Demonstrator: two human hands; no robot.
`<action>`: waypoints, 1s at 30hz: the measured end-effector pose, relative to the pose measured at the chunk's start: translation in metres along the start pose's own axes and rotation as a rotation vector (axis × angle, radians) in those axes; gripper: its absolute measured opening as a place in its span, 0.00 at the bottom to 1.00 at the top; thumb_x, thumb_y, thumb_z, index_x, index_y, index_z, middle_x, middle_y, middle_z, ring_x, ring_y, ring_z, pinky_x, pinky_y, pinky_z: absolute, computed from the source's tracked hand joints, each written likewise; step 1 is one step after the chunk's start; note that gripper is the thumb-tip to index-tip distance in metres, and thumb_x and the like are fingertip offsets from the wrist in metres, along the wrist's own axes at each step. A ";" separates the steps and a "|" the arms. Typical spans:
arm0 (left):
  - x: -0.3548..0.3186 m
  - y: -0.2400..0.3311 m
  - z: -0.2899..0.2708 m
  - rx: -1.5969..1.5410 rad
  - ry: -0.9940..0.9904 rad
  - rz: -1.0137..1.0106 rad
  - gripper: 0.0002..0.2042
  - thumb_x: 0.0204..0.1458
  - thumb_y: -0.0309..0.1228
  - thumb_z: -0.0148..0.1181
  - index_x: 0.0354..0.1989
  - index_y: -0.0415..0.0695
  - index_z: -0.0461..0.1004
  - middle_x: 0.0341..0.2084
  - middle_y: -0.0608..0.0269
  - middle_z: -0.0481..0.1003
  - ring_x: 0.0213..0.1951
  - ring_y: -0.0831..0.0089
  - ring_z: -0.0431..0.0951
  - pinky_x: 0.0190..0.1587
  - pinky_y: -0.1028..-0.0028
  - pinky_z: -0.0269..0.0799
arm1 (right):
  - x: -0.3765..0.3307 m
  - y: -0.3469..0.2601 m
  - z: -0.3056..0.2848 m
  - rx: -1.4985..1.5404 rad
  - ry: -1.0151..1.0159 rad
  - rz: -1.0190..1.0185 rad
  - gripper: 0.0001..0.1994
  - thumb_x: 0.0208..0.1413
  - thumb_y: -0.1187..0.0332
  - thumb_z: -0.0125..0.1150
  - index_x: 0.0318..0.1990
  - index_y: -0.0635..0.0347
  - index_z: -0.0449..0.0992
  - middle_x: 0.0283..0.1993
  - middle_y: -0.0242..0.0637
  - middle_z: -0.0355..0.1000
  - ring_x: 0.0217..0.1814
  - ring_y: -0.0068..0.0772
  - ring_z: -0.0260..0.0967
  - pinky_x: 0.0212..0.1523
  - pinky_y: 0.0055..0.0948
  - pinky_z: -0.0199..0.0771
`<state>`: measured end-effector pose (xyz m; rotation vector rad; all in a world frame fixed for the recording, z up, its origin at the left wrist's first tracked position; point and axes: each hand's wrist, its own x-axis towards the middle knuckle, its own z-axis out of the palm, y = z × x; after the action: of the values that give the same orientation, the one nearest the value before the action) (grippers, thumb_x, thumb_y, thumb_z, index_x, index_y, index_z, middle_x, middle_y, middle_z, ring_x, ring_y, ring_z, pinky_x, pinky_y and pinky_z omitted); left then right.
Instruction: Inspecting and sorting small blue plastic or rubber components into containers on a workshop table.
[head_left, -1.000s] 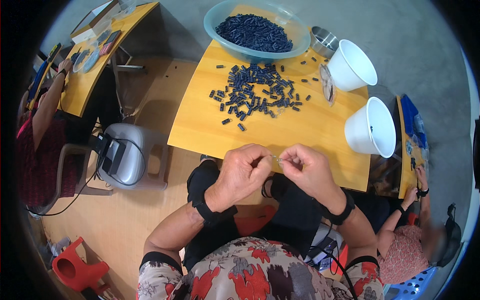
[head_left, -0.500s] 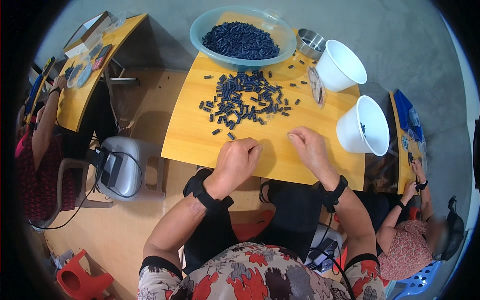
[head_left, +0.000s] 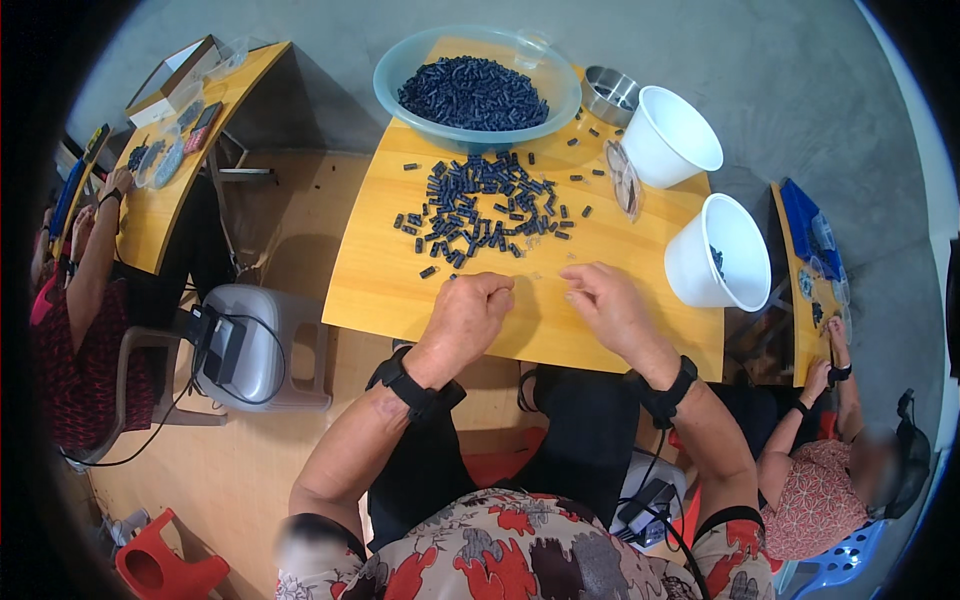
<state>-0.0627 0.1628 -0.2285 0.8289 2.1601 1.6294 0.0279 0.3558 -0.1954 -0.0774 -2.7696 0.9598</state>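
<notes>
A loose heap of small dark blue-black cylindrical pieces (head_left: 470, 205) lies on the yellow wooden table (head_left: 385, 290). My left hand (head_left: 468, 315) is closed just in front of the heap, thumb pressed to the curled fingers; whatever it holds is hidden. To its right, my right hand (head_left: 612, 308) is low over the tabletop with thumb and forefinger apart, and nothing shows between them. A few tiny clear or thin bits (head_left: 536, 275) lie between the two hands, too small to name. Both wrists wear black bands.
Behind the heap stands a translucent blue basin (head_left: 400, 118) full of the same dark pieces. A steel bowl (head_left: 598, 105), two white tubs (head_left: 675, 150) and a clear plastic packet (head_left: 622, 185) line the right side. People work at tables left and right; a grey stool (head_left: 255, 350) stands left.
My right hand has shifted slightly left and its thumb and forefinger have parted. The left hand stays closed in nearly the same place. The whole view has shifted a little.
</notes>
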 end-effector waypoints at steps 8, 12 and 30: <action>-0.007 0.004 -0.013 -0.070 -0.096 -0.042 0.10 0.53 0.26 0.51 0.37 0.31 0.74 0.21 0.64 0.75 0.19 0.82 0.70 0.22 0.81 0.67 | 0.003 -0.003 -0.001 -0.110 -0.108 -0.026 0.15 0.46 0.75 0.57 0.44 0.60 0.71 0.38 0.41 0.68 0.40 0.44 0.68 0.39 0.35 0.68; -0.027 0.015 -0.023 -0.196 -0.141 -0.169 0.11 0.55 0.28 0.51 0.40 0.34 0.74 0.24 0.66 0.75 0.20 0.85 0.70 0.23 0.84 0.68 | 0.010 0.001 -0.012 -0.173 -0.128 0.053 0.16 0.46 0.74 0.58 0.46 0.59 0.71 0.41 0.41 0.68 0.43 0.46 0.67 0.43 0.36 0.68; -0.074 0.008 -0.022 -0.657 -0.331 -0.380 0.11 0.56 0.29 0.52 0.43 0.36 0.73 0.27 0.66 0.75 0.22 0.85 0.71 0.26 0.84 0.70 | 0.042 0.003 0.001 -0.258 -0.003 -0.228 0.15 0.46 0.75 0.58 0.44 0.60 0.72 0.49 0.41 0.68 0.45 0.46 0.67 0.44 0.36 0.69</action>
<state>-0.0149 0.1022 -0.2215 0.4120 1.3220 1.6885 -0.0131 0.3623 -0.1901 0.1968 -2.8117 0.5455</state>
